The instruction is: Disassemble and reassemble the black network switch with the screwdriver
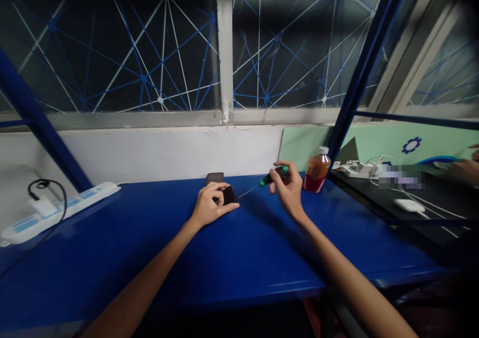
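My right hand [289, 186] is closed round the green and black handle of a screwdriver [268, 178]. Its thin shaft slants down to the left, and the tip is at the right edge of a small dark flat device [229, 195]; whether it touches a screw is too small to tell. My left hand [213, 203] grips this device, fingers over its top and thumb along the near side. Just behind the left hand lies a second dark, phone-like flat object [215, 178], partly hidden by the fingers.
A bottle of orange-brown drink [317, 171] stands right of my right hand. A white power strip [63, 213] with a plugged-in black cable lies at the left of the blue table [239, 258]. Chargers and white cables cover a black surface [381, 198] at right, near another person's hand [464, 171].
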`<state>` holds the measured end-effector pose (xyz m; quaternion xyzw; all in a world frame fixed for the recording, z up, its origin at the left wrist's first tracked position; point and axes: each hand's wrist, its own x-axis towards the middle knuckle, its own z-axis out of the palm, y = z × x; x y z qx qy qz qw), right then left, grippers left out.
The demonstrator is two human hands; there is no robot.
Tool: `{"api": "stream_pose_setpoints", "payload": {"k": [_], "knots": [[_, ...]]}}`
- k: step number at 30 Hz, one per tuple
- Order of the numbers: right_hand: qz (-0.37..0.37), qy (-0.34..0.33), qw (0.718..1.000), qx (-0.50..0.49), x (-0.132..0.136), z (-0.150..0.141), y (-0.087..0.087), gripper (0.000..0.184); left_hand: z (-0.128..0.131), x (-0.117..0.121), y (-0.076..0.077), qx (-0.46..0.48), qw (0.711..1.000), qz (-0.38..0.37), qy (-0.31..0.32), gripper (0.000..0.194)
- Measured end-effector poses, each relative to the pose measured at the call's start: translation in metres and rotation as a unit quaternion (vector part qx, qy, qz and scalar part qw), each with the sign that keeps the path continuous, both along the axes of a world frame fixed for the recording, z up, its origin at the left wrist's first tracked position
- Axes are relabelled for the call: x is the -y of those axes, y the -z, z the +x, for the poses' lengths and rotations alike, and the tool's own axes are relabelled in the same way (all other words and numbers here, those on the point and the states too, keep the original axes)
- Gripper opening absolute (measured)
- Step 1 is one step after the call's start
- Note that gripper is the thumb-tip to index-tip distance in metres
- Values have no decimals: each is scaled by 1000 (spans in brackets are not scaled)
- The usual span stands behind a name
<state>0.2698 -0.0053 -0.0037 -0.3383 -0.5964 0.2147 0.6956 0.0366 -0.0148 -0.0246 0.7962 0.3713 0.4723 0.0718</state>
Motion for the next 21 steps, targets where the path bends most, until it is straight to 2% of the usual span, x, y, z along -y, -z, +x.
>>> {"api": "stream_pose_setpoints", "payload": {"k": [10, 16, 21], "knots": [[13, -3, 999, 42, 1, -1, 1, 31, 2, 2, -2, 2, 1000, 2, -1, 44], [-5, 32, 999, 33, 5, -4, -1, 37, 1, 2, -3, 0, 1000, -5, 0, 44], [1, 5, 999, 35, 4, -4, -2, 30, 2, 2, -2, -4, 1000, -2, -5, 44]]}}
